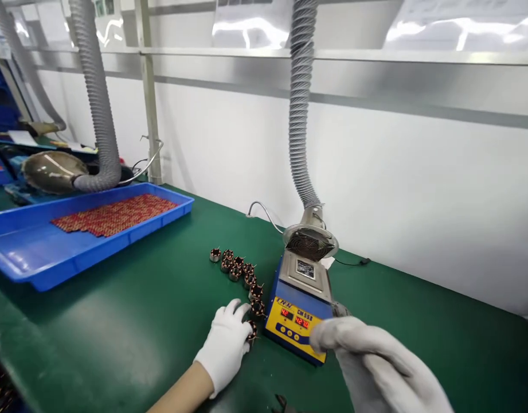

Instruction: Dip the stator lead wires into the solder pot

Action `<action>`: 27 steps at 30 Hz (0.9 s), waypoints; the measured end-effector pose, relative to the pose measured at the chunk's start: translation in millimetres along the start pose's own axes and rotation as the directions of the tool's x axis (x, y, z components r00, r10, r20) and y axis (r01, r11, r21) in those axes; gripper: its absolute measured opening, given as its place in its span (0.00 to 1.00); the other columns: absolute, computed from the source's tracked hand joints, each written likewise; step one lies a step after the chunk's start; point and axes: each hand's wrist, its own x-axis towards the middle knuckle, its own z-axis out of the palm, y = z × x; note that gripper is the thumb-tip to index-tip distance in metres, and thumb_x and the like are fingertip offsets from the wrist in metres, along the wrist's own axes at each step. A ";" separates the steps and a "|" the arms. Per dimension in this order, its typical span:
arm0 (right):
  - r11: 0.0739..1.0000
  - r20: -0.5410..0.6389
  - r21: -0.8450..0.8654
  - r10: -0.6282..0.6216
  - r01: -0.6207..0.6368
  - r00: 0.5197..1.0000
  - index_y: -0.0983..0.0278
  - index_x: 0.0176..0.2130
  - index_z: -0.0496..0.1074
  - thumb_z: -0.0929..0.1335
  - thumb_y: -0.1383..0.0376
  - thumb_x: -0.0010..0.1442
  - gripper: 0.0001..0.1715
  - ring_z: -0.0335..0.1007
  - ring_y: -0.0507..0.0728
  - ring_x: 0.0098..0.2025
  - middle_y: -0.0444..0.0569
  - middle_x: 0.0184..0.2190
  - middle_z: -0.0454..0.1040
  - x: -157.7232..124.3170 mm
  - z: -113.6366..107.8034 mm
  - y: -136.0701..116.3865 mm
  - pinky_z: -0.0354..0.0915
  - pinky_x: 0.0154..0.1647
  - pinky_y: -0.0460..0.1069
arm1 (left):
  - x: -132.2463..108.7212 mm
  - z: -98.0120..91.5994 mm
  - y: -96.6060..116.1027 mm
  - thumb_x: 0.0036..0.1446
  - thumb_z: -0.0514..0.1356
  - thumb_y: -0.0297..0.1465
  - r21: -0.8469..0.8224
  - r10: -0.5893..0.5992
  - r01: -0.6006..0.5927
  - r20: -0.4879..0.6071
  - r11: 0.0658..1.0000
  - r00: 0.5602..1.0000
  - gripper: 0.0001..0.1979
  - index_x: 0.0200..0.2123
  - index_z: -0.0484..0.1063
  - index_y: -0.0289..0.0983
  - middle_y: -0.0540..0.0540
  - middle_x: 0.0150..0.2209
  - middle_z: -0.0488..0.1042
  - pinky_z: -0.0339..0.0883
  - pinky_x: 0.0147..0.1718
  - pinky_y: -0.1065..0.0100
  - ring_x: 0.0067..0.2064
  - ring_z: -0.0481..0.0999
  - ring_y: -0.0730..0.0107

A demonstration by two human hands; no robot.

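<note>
Copper coil (253, 331), clasped at the tip of left grip (225, 346), right grip (382, 364), hold unclear

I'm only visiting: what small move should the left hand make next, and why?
Perhaps the left hand should settle the nearest copper-wound part at the near end of the row: its fingers are at that part, and similar parts stand in a straggling row beside the blue-and-yellow machine.

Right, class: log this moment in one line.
white-gloved left hand: touching round copper-wound coil | white-gloved right hand: nearest blue-yellow boxy unit
</note>
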 end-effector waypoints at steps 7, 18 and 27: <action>0.990 0.107 -0.102 0.106 -0.095 0.989 0.53 0.48 0.72 0.70 0.53 0.53 0.22 0.65 0.60 0.55 0.47 0.51 0.72 24.4 -0.4 41.1 0.61 0.57 0.55 | -4.1 -85.4 31.1 0.56 0.57 0.30 -0.270 0.326 -0.406 -0.296 0.873 0.898 0.03 0.36 0.67 0.41 0.45 0.57 0.64 0.61 0.56 0.56 0.59 0.61 0.60; 0.987 -0.124 -0.112 -0.130 0.117 0.984 0.58 0.32 0.77 0.70 0.57 0.53 0.08 0.71 0.58 0.41 0.49 0.36 0.76 24.2 0.1 36.5 0.67 0.44 0.50 | 18.1 -64.4 59.8 0.54 0.60 0.41 0.035 0.407 -0.570 -0.738 0.821 0.539 0.16 0.44 0.67 0.43 0.45 0.41 0.75 0.71 0.38 0.62 0.41 0.75 0.61; 0.848 -0.114 0.530 0.037 0.029 0.993 0.58 0.22 0.71 0.72 0.55 0.49 0.12 0.63 0.53 0.26 0.41 0.21 0.64 27.7 -5.8 24.0 0.66 0.32 0.49 | 1.2 -82.9 47.4 0.34 0.69 0.22 -0.551 0.256 -0.355 -0.250 0.755 0.934 0.24 0.37 0.74 0.48 0.57 0.38 0.76 0.71 0.42 0.71 0.40 0.76 0.66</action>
